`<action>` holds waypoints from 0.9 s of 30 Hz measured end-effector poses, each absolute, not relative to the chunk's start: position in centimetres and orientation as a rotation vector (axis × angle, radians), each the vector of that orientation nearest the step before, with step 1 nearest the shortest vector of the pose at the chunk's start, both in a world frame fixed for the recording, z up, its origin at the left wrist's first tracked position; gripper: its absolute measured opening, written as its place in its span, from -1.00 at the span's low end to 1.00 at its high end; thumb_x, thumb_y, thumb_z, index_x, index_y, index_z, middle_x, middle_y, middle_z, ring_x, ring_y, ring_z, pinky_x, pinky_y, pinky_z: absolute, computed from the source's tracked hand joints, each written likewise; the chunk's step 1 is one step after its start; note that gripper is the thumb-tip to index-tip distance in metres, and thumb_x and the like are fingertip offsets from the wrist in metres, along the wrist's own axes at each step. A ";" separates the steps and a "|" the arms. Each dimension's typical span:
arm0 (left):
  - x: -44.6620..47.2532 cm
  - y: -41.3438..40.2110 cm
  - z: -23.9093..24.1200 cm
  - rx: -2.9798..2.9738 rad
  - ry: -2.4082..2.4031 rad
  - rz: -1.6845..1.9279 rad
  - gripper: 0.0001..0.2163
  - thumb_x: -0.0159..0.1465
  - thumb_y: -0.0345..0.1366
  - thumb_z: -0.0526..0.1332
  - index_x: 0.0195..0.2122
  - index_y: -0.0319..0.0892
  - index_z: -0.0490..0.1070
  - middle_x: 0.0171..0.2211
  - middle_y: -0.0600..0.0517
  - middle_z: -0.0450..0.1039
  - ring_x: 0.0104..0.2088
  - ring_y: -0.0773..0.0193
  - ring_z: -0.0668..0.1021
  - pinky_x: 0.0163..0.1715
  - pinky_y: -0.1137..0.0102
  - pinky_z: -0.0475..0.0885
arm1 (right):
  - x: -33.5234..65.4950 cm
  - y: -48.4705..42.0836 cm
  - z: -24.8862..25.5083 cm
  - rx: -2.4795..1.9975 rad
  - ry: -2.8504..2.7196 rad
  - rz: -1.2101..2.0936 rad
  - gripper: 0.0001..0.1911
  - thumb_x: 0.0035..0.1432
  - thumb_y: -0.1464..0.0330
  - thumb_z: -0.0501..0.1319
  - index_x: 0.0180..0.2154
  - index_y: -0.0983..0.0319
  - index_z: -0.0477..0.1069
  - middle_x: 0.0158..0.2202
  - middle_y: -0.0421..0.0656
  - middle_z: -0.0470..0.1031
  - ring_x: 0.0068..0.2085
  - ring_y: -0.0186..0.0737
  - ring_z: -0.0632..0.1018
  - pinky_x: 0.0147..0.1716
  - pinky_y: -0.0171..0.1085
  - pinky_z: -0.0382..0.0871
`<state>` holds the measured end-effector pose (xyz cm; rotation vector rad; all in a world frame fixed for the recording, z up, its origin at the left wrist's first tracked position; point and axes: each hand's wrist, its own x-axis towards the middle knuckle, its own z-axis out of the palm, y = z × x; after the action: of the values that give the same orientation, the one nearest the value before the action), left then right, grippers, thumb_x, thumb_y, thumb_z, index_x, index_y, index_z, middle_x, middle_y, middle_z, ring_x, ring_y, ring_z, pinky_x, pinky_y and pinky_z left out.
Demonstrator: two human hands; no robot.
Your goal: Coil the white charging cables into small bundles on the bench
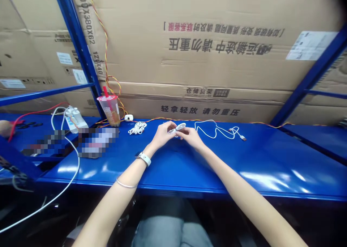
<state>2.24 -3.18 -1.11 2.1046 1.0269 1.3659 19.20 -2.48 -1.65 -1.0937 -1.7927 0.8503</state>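
Note:
Between my two hands is a white cable (pixel 181 126) folded into a small bundle, with a dark band round its middle. My left hand (pixel 164 134) wears a watch at the wrist, and its fingers close on the bundle's left end. The fingers of my right hand (pixel 191 136) pinch the same bundle near the band. To the left, on the blue shelf (pixel 173 167), lies another bundled white cable (pixel 137 128). A loose, uncoiled white cable (pixel 217 129) with a USB plug spreads out to the right of my hands.
A drink cup (pixel 110 109) with a red straw stands at the back left, beside a small white case (pixel 128 117). A phone (pixel 98 143), a power strip (pixel 74 119) and a long white cord (pixel 78 164) are farther left. Cardboard boxes (pixel 189 69) wall the back.

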 end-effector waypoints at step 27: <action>1.4 -3.5 -0.5 1.306 0.673 1.020 -0.79 0.03 -0.34 0.33 -0.32 -0.22 0.36 -0.41 0.08 0.35 -0.40 0.40 0.44 -0.41 0.49 0.35 | 18.9 -3.3 -0.1 -0.927 -2.027 0.714 -0.80 0.01 0.33 0.08 -0.59 0.24 0.28 -0.59 -0.25 0.27 -0.49 -0.33 0.27 -0.45 -0.33 0.11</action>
<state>1.40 -3.53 -0.49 1.3061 0.6730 1.0201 18.93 -3.29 -0.13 -0.9266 -2.0267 0.7137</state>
